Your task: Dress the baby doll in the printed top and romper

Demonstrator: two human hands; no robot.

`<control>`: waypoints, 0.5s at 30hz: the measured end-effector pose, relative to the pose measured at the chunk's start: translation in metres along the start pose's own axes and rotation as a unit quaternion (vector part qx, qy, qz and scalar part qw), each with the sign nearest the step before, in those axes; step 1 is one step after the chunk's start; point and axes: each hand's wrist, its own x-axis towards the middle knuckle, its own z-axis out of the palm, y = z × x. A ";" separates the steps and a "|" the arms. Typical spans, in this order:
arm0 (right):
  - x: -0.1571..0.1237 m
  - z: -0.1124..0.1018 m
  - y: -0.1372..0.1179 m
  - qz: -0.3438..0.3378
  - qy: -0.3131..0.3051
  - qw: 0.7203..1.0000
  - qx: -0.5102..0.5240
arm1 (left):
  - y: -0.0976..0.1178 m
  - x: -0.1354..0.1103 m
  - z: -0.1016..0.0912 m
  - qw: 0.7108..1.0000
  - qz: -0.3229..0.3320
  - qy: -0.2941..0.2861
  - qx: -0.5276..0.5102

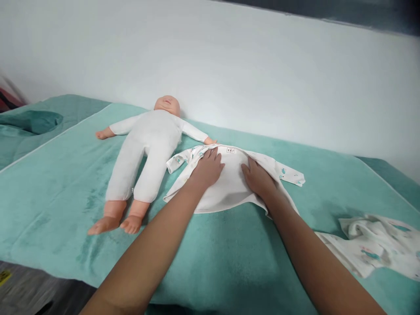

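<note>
A white baby shirt [231, 188] with small green prints lies spread open on the teal bed cover, its inside facing up and a label at the neck. My left hand [208, 168] rests on its left front panel, fingers stretched toward the collar. On the opposite panel is my right hand [260, 179], thumb apart and fingers extended along the fold, partly hidden by the cloth. To the left, a baby doll [154, 135] with a white cloth body lies on its back, arms spread. The doll's hand touches or nearly touches the shirt's collar; I cannot tell which.
A crumpled white printed garment [377, 247] lies at the right. The teal cover [49, 197] spreads over the bed, which stands against a white wall [229, 65]. Bunched teal fabric [33, 122] sits at the far left. Dark floor [36, 291] shows at lower left.
</note>
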 end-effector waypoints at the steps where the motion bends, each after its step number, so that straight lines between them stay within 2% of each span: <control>1: -0.004 0.000 0.002 -0.025 -0.006 1.000 0.008 | 0.001 -0.003 0.000 1.000 0.007 -0.005 0.006; 7: -0.054 -0.008 0.016 -0.151 0.008 0.987 0.058 | 0.012 -0.035 0.003 1.000 0.007 -0.006 0.010; 12: -0.107 -0.022 0.025 -0.211 0.008 0.976 0.050 | 0.021 -0.063 0.003 1.000 0.013 0.014 0.004; 15: -0.130 -0.026 0.036 -0.218 0.025 0.975 0.030 | 0.024 -0.078 0.001 0.999 0.023 0.021 -0.007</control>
